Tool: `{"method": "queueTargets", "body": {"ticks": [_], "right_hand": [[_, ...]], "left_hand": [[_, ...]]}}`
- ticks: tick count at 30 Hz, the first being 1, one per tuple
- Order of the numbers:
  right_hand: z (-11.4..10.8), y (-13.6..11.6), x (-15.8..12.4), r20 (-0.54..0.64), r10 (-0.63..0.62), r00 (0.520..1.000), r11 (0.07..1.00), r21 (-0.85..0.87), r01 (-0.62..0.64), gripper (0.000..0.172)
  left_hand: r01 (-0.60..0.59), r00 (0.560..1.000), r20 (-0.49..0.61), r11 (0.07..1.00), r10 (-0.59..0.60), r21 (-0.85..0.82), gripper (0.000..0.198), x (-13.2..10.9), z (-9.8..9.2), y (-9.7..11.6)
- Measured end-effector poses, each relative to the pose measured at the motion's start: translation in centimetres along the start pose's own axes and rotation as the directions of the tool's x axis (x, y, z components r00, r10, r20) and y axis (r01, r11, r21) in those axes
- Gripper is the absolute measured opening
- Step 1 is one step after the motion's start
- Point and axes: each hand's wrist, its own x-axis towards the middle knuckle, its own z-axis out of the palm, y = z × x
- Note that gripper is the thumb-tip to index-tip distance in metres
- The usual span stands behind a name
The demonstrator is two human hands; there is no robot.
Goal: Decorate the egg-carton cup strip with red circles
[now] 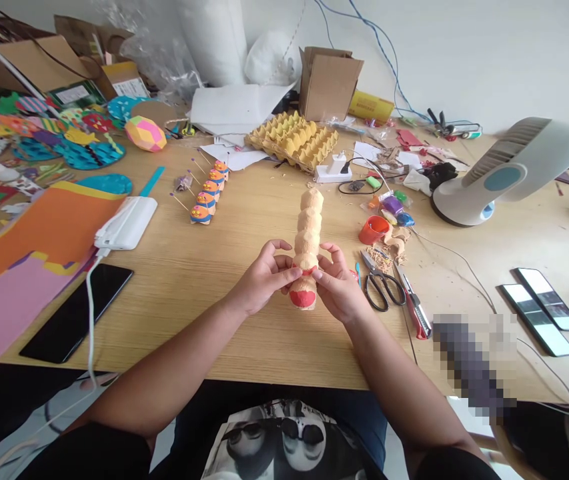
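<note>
Both of my hands hold a long strip of egg carton cups (308, 230), pale tan, pointing away from me above the table. Red material covers part of its nearest cup, and another red patch shows between my thumbs. On its left side, my left hand (269, 273) grips it with the thumb on top. Opposite, my right hand (337, 280) pinches its right edge near the same spot. Away to the left stands a decorated egg carton caterpillar (209, 193) in blue and orange, with pins sticking out.
Black-handled scissors (381, 280), a red utility knife (417, 310) and a red cup (374, 230) lie right of my hands. A white fan (509, 170) stands farther right. Left are a phone (79, 313), a power bank (129, 223) and coloured sheets (29, 247). Behind is a yellow egg tray (291, 140).
</note>
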Motion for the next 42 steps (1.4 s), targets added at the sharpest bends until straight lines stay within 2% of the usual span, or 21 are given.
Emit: {"method": "queueTargets", "body": {"ticks": [6,10,20,27,42], "right_hand": [[0.0,0.1,0.0,0.011,-0.078,0.997,0.994,-0.077,0.079,0.048],[-0.1,0.5,0.1,0.013,-0.061,0.998,0.988,-0.143,0.063,0.039],[-0.1,0.3,-0.1,-0.018,-0.069,0.997,0.986,-0.153,0.066,0.04],[-0.3,0.3,-0.2,0.008,-0.062,0.998,0.983,-0.174,0.063,0.038],[0.0,0.8,-0.2,-0.059,-0.092,0.994,0.976,-0.202,0.078,0.033]], "left_hand": [[-0.076,0.997,-0.015,0.995,0.077,0.07,0.055,0.1,-0.3,-0.5],[-0.099,0.994,-0.031,0.99,0.103,0.104,0.052,0.2,-0.3,-0.7],[-0.099,0.995,0.011,0.992,0.099,0.08,0.047,-0.1,-0.1,-0.2],[-0.108,0.993,-0.037,0.988,0.113,0.11,0.041,-0.3,0.1,-0.4],[-0.157,0.982,-0.088,0.983,0.166,0.1,0.033,-0.2,0.1,-1.0]]}}
